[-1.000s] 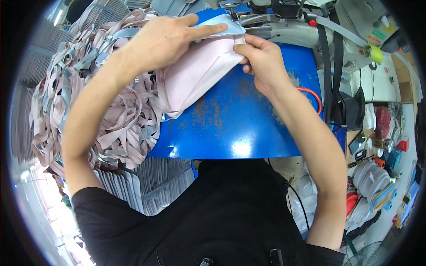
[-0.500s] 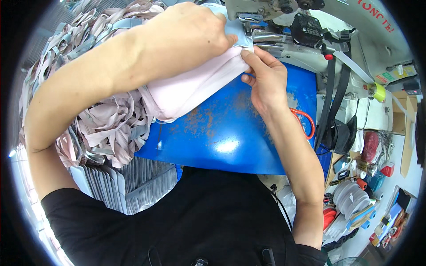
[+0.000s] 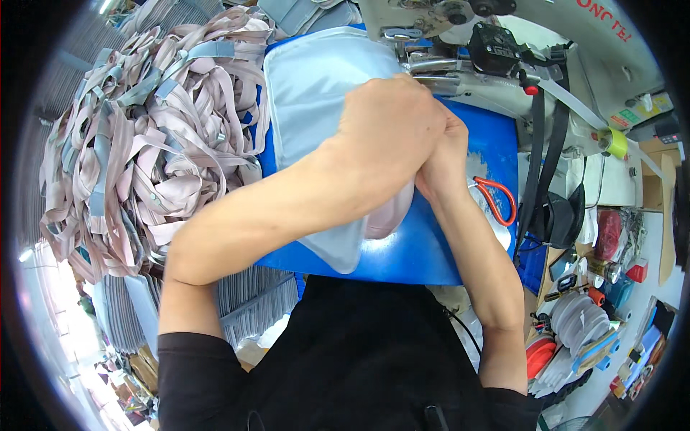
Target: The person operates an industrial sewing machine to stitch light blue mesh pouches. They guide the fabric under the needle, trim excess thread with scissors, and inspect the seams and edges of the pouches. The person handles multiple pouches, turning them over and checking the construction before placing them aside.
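Note:
A light blue fabric piece (image 3: 320,79) with a stitched border lies across the blue tabletop, its far right edge at the sewing machine's foot area. Its pale pink side (image 3: 392,215) shows beneath my hands, beside a blue corner hanging toward me. My left hand (image 3: 395,129) crosses over the cloth, its fingers curled around the right edge. Against it, my right hand (image 3: 447,159) is closed at the same edge. Both hands' fingertips are mostly hidden. The sewing machine (image 3: 431,61) stands just beyond them.
Red-handled scissors (image 3: 498,201) lie right of my right hand. A large heap of pink and grey straps (image 3: 172,136) fills the left side. Stacked grey panels (image 3: 262,302) sit below the table's near left edge. A tape strip runs from a yellow roll (image 3: 612,144).
My left hand has come down and right to meet the right hand. The fabric piece has been turned and spread, now showing its blue side, with a corner toward me.

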{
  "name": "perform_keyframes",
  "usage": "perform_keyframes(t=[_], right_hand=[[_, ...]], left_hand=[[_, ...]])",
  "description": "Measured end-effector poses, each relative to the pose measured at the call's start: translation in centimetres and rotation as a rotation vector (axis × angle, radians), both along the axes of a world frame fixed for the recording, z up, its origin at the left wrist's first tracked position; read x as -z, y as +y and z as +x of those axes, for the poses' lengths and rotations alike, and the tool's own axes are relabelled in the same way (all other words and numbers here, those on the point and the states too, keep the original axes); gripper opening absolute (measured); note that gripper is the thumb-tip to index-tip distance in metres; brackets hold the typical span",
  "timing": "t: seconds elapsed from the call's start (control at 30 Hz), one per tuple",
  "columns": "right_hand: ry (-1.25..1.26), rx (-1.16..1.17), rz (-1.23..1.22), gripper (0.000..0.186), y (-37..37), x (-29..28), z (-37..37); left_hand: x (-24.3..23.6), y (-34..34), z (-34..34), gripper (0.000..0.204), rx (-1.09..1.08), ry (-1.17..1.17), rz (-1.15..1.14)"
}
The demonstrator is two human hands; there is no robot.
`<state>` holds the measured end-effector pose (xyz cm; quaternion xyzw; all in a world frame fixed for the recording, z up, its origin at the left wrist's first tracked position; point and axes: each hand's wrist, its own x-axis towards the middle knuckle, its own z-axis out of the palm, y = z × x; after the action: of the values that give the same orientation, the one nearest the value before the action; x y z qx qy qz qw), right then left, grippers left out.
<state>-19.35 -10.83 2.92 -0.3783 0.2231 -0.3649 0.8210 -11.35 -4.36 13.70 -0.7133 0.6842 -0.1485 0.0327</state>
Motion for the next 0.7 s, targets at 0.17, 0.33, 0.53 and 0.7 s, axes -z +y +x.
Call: perform_keyframes(t=[0.17, 0.33, 0.53, 0.7], right_hand=[[0.181, -0.074, -0.231, 0.038, 0.9, 1.0, -3.4], [0.323, -0.146, -0.458, 0.046, 4.5, 1.2, -8.2], [0.328, -0.209, -0.158, 0.038, 7.3, -0.4, -11.5], [0.206, -0.157, -0.029, 0.029, 7.9, -1.0, -11.4]], left_hand=[[0.6, -0.8, -0.2, 0.04, -0.178, 0.251, -0.034], [3.2, 6.7, -2.7, 0.052, 0.004, 0.482, -0.309], [6.5, 11.7, -5.7, 0.038, 0.303, 0.531, -0.428], [5.3, 10.7, -5.3, 0.022, 0.402, 0.484, -0.486]])
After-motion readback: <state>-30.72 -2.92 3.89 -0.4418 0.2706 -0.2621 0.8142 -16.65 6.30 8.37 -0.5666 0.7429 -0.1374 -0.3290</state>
